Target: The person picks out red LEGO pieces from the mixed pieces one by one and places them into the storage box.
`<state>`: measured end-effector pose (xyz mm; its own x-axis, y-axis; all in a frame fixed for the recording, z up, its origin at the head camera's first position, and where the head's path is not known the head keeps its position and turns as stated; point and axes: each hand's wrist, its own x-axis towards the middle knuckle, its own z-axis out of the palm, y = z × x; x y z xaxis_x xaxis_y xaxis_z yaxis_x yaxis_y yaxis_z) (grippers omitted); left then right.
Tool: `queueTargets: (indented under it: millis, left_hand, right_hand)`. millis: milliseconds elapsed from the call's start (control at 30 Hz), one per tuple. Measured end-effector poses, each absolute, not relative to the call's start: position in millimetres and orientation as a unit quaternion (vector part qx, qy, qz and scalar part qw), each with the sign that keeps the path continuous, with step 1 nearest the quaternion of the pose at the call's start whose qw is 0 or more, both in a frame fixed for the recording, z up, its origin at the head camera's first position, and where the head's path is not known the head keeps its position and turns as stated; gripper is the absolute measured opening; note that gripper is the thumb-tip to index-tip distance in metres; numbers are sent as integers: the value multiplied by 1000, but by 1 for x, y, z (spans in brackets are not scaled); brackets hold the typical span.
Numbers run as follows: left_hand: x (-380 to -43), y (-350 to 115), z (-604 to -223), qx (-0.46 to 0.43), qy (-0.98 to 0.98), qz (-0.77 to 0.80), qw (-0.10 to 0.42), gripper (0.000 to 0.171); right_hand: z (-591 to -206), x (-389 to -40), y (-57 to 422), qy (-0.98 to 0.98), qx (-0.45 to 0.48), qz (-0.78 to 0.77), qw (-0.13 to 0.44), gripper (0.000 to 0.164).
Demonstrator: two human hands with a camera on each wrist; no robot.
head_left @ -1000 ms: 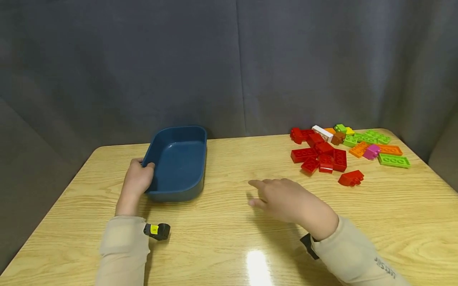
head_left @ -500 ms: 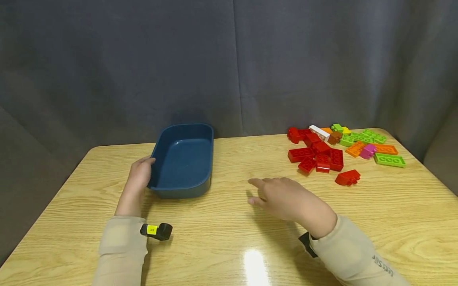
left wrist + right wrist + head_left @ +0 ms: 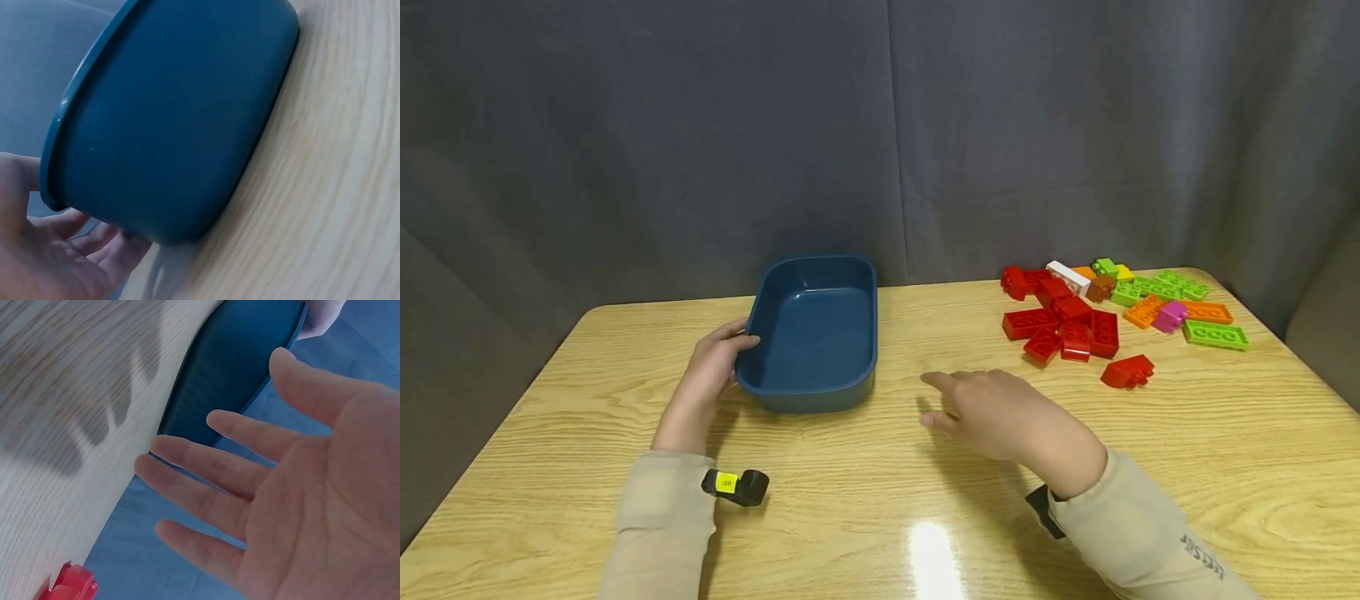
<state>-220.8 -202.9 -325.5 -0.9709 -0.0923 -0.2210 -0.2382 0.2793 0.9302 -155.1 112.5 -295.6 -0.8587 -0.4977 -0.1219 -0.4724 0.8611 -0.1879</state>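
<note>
A blue plastic tub point(image 3: 808, 401) with rounded corners stands on the table, left of centre, with nothing inside. My left hand point(image 3: 711, 362) holds its left side, thumb over the rim. From the left wrist view, the fingers point(image 3: 103, 244) lie against the tub's outer wall point(image 3: 175, 119). Right of the tub, my right hand point(image 3: 1000, 412) hovers over the table, touching nothing. Its fingers are spread and nearly straight in the right wrist view, palm facing that camera.
Red building bricks point(image 3: 1073, 310) lie in a heap at the back right, one red brick point(image 3: 1127, 372) apart from them. Green bricks point(image 3: 1217, 334), orange, white, brown, yellow and purple ones lie around. A dark curtain point(image 3: 880, 142) hangs behind the wooden table point(image 3: 835, 508).
My left hand has moved the tub rightwards along the table, with its thumb now at the rim rather than deeper inside. The right hand has stayed in place.
</note>
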Motion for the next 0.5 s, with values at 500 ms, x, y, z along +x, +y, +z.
queueTargets:
  millis: [500]
  left_hand:
    - [-228, -184, -335, -86, 758, 640, 94, 59]
  right_hand:
    - [-294, -157, 115, 963, -239, -82, 97, 60]
